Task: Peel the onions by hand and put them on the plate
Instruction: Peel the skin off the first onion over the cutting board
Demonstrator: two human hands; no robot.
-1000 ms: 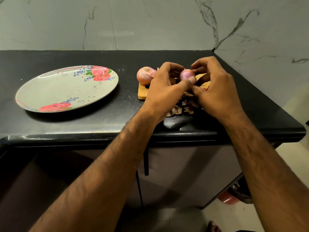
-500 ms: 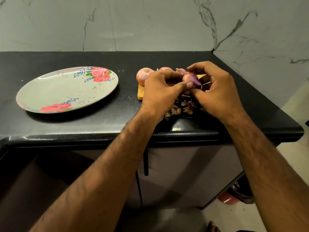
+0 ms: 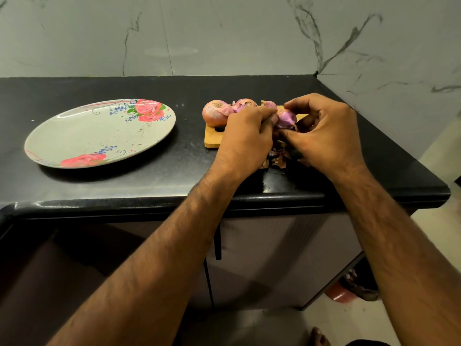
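A small purple onion [image 3: 286,119], mostly bare of its dry skin, sits pinched between both hands just above a wooden cutting board [image 3: 212,138] on the right half of a black surface [image 3: 99,186]. The left hand [image 3: 245,139] is curled closed, its thumb and fingertips pressing the onion's left side. The right hand [image 3: 324,136] is also closed on the onion, thumb beneath it and fingers arched over the top.

Behind the left hand, three more onions rest in a row on the board: a large pinkish one [image 3: 215,113] at the left, a second [image 3: 244,104] with loose skin beside it, and a smaller third [image 3: 269,105], partly hidden by the fingers. Torn brown onion skins [image 3: 278,158] lie in a small heap on the surface between the wrists.

Well to the left of the board lies a wide, shallow plate [image 3: 99,131] painted with red roses and blue sprigs. It holds no onions.
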